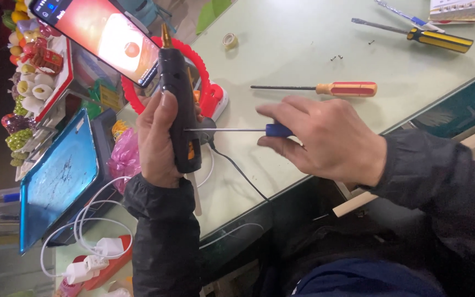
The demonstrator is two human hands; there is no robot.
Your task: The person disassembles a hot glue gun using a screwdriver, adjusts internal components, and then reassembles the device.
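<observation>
Over the near edge of the pale green surface (281,33), the left hand (158,140) has its fingers wrapped around a black glue gun (176,110). The right hand (325,140) pinches a blue-handled screwdriver (232,130), tip touching the gun's side. Farther off lie a red-handled screwdriver (320,88) and a yellow-and-black screwdriver (419,34).

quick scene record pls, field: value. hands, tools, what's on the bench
left hand: grips black glue gun, nozzle pointing away
right hand: holds blue-handled screwdriver, tip against the gun's side
spare tools: red-handled screwdriver; yellow-and-black screwdriver
loose parts: small screws, tape roll
bench: pale green top
also: tablet, white chargers
</observation>
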